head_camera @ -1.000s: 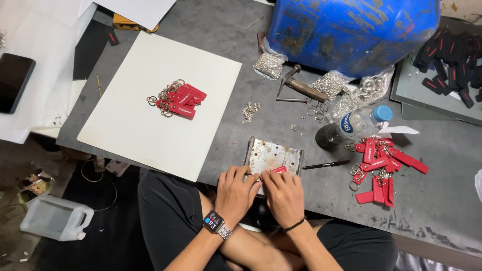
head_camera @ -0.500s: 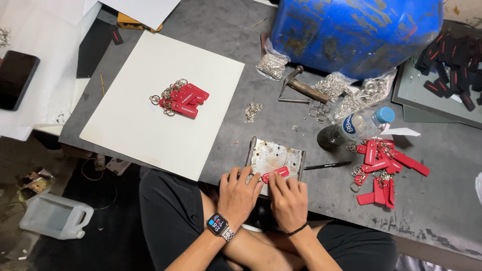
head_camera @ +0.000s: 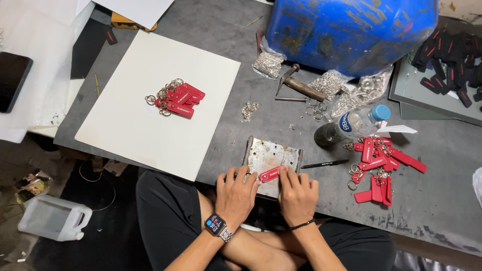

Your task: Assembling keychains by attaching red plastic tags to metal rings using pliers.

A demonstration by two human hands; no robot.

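Little has shifted since the earlier frame: the red key tag (head_camera: 269,174) is still pinched between the fingers of the left hand (head_camera: 236,193) and right hand (head_camera: 297,193), on the metal plate (head_camera: 271,155). Best kept flat, pressed evenly from both ends.

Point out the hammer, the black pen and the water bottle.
hammer (head_camera: 305,89), head view, on its wooden handle.
black pen (head_camera: 324,163), head view, mid barrel.
water bottle (head_camera: 354,124), head view, on its clear body.

Grey worktable (head_camera: 216,60) over a dark, littered floor (head_camera: 30,165) (possibly concrete), evenly lit.
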